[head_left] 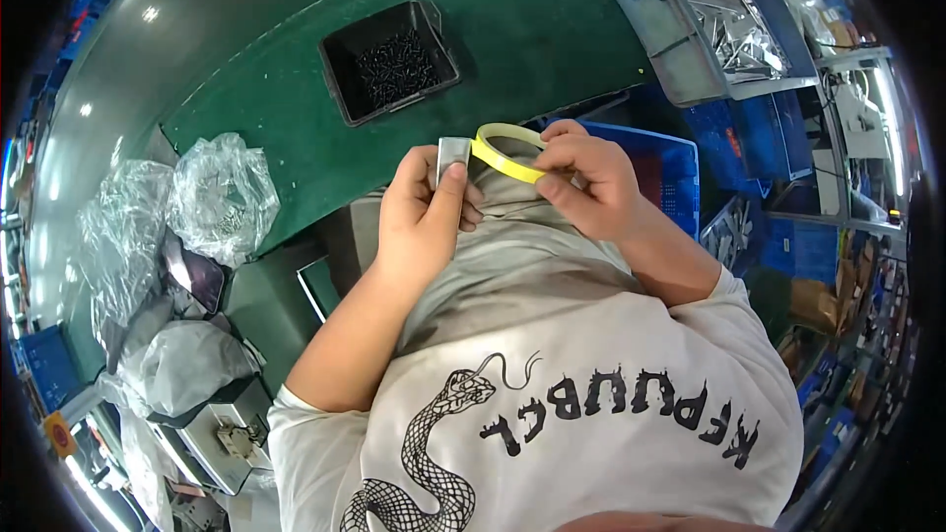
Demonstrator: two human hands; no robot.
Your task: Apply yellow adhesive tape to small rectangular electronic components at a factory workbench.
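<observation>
Between the thumb and fingers of my left hand (419,217) is a small flat silver metal piece (452,151), held upright. My right hand (599,182) pinches a narrow roll of bright yellow tape (505,166) by its right side. The roll's left edge meets the right edge of the metal piece; whether a strip is stuck to it I cannot tell. Both hands are above my lap, close to the front edge of the green table (522,30). Past them on the table lies a black bin (352,110) with many small black parts inside.
A grey crate (680,64) of shiny metal pieces stands at the far right. Below it is a blue basket (682,153), right beside my right forearm. Clear plastic bags (222,197) are heaped on the left, above a metal device (222,433).
</observation>
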